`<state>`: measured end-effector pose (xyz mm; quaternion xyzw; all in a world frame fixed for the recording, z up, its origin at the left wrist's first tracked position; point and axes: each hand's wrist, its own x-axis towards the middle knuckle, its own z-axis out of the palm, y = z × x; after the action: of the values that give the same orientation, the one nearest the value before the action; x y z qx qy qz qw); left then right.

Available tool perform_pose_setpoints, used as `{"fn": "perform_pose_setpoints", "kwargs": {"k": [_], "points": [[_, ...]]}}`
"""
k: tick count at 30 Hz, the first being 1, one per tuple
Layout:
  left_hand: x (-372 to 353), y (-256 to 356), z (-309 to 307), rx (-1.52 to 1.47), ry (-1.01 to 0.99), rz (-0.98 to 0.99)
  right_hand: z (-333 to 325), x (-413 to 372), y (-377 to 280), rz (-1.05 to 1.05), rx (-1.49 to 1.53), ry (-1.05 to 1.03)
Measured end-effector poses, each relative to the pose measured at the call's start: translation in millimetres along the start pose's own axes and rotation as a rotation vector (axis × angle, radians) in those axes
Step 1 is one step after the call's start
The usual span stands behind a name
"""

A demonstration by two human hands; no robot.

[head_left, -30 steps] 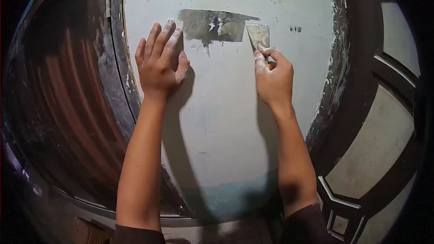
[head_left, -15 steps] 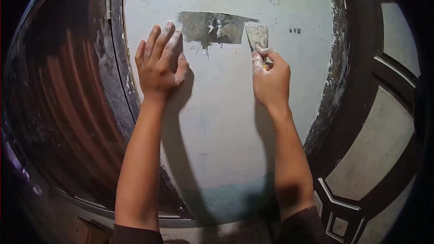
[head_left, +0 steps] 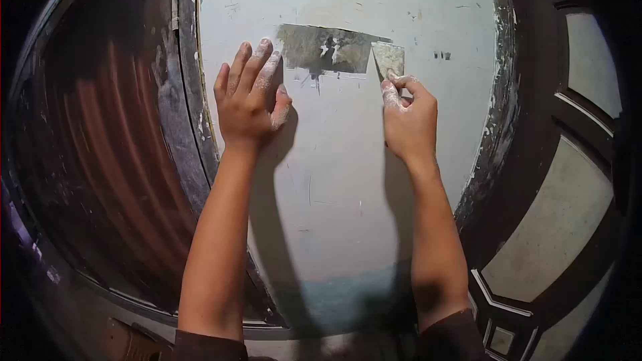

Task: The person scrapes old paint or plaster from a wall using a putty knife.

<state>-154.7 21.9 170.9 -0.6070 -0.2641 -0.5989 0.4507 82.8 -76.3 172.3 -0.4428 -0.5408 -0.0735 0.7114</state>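
Observation:
Flat against the pale wall [head_left: 334,160], my left hand [head_left: 251,103] has its fingers spread, with white powder on the fingertips and thumb. It rests just left of a dark grey rectangular patch [head_left: 311,47] that has small white spots. My right hand [head_left: 411,113] grips a putty knife [head_left: 391,57] between thumb and fingers. The wide blade, coated in whitish material, points up and touches the wall at the patch's right end. Most of the knife's handle is hidden inside my right hand.
A dark framed window or door with a reddish-brown curtain [head_left: 114,134] stands at left. Worn dark trim [head_left: 498,113] borders the wall at right, beside a dark panelled door [head_left: 548,220]. Teal paint [head_left: 348,297] marks the wall's lower part.
The whole view has shifted slightly, so wall and hands appear a little further right and lower. Both hands keep nearly the same places on the wall, with the knife still at the patch's right end.

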Motion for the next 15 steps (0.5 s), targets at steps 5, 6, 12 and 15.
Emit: {"fn": "perform_pose_setpoints", "kwargs": {"k": [5, 6, 12, 15], "points": [[-1, -1, 1, 0.010, 0.007, 0.015, 0, -1, 7, -0.081, 0.040, 0.020], [0, -3, 2, -0.003, 0.023, 0.026, -2, -2, 2, -0.028, 0.021, 0.001], [-3, -2, 3, -0.001, 0.020, 0.021, -6, -1, -4, 0.007, -0.029, -0.026], [0, -1, 2, 0.009, 0.012, 0.010, -5, 5, -5, 0.041, -0.024, -0.060]]}}
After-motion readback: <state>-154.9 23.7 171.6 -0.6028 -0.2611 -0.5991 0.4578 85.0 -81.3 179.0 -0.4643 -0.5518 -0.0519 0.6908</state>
